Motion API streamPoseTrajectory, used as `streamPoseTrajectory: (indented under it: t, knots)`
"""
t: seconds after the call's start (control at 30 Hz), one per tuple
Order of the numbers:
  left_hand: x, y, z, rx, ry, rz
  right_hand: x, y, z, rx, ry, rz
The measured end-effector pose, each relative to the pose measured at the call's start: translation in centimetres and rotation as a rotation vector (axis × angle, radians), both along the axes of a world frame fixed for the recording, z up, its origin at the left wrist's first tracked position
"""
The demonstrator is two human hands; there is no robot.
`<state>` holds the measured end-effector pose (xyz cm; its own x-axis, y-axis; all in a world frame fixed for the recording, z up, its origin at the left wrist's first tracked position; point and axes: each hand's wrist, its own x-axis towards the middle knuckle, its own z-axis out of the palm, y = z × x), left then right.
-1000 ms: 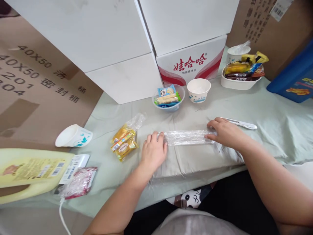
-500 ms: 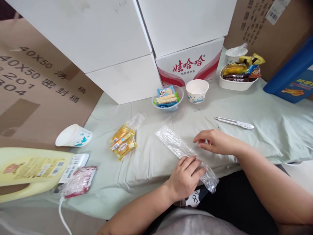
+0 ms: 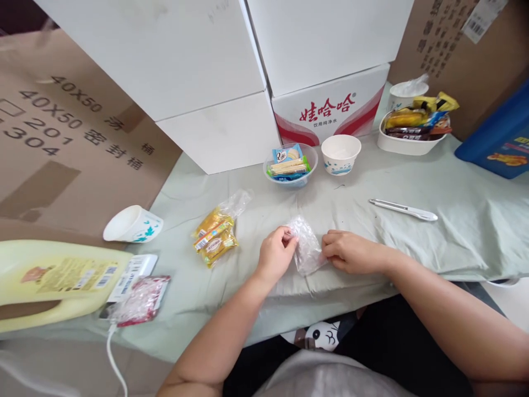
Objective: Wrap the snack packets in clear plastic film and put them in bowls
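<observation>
A crinkled clear plastic bag point(image 3: 307, 247) lies flat on the cloth between my two hands, shorter and wider than a strip. My left hand point(image 3: 278, 249) pinches its upper left edge between thumb and fingers. At the bag's right edge, my right hand point(image 3: 345, 251) has its fingers closed on the plastic. Left of my left hand sits a clear bag of yellow-wrapped snacks point(image 3: 218, 237). A white utility knife point(image 3: 404, 209) lies on the cloth beyond my right hand.
Toward the back stand a clear bowl of small packets point(image 3: 313, 160), a paper cup point(image 3: 340, 154) and a white snack tub point(image 3: 409, 144). A tipped paper cup point(image 3: 134, 225), a yellow jug point(image 3: 61, 286) and a red packet point(image 3: 144, 300) are at left. A blue container point(image 3: 496, 138) stands right.
The long plastic strip has become a shorter, folded piece farther up the cloth. My left hand has moved forward and left to its edge; my right hand has come down onto its right edge.
</observation>
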<state>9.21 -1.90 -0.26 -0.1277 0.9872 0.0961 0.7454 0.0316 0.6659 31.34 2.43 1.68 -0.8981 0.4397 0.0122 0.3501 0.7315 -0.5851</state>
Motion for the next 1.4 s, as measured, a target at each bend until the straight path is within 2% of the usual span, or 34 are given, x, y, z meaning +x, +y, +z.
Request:
streamPoseTrajectory:
  t: [0.13, 0.2, 0.27, 0.33, 0.4, 0.43, 0.5, 0.6, 0.67, 0.73, 0.8, 0.87, 0.97, 1.03, 1.13, 1.27, 1.33, 1.4]
  knots:
    - [0.2, 0.3, -1.5, 0.04, 0.037, 0.023, 0.1, 0.0, -0.1, -0.039, 0.021, -0.009]
    - [0.3, 0.0, -1.8, 0.148, 0.101, 0.036, 0.1, 0.0, 0.0, -0.049, 0.021, -0.014]
    - [0.2, -0.3, -1.8, 0.335, 0.192, 0.044, 0.1, 0.0, 0.0, -0.056, 0.02, -0.017]
    - [0.1, -0.4, -1.5, 0.558, 0.269, -0.022, 0.0, 0.0, 0.0, -0.053, 0.017, -0.022]
    - [0.1, -0.3, -1.0, 0.667, 0.308, -0.203, -0.1, -0.1, -0.1, -0.043, 0.009, -0.031]
    - [0.1, -0.2, -0.9, 0.647, 0.325, -0.304, -0.1, -0.1, -0.1, -0.037, 0.007, -0.034]
    - [0.2, 0.0, -0.9, 0.496, 0.381, -0.441, 0.0, -0.1, -0.1, -0.032, 0.006, -0.027]
    - [0.3, 0.2, -1.4, 0.26, 0.459, -0.474, 0.9, 0.0, 0.6, -0.014, 0.005, -0.084]
    - [0.3, 0.2, -1.8, 0.191, 0.458, -0.476, 1.5, 0.0, 1.2, 0.05, 0.049, -0.185]
    - [0.1, 0.1, -2.0, 0.177, 0.439, -0.479, 1.8, -0.1, 1.6, 0.125, 0.14, -0.201]
    - [0.0, 0.1, -2.0, 0.181, 0.422, -0.483, 1.4, -0.3, 1.4, 0.188, 0.197, -0.098]
    - [-0.1, 0.2, -2.0, 0.194, 0.404, -0.487, 0.5, -0.6, 0.7, 0.259, 0.155, -0.011]
    - [-0.4, 0.3, -1.9, 0.233, 0.327, -0.496, -1.1, -1.0, -0.3, 0.357, 0.033, -0.004]
    - [-0.7, 0.4, -2.0, 0.26, 0.25, -0.461, -1.6, -1.4, -0.4, 0.382, 0.024, 0.007]
    - [-0.9, 0.2, -2.0, 0.278, 0.151, -0.425, -1.3, -2.0, 0.6, 0.292, 0.079, 0.076]
    - [-0.9, -0.1, -1.9, 0.302, 0.042, -0.585, -0.3, -2.4, 1.9, -0.013, 0.064, 0.12]
    - [-0.8, -0.1, -1.9, 0.3, -0.009, -0.623, -0.2, -2.2, 1.8, -0.104, 0.078, 0.042]
    - [-0.9, -0.1, -1.9, 0.287, -0.07, -0.627, -0.6, -1.8, 1.3, -0.123, 0.106, -0.142]
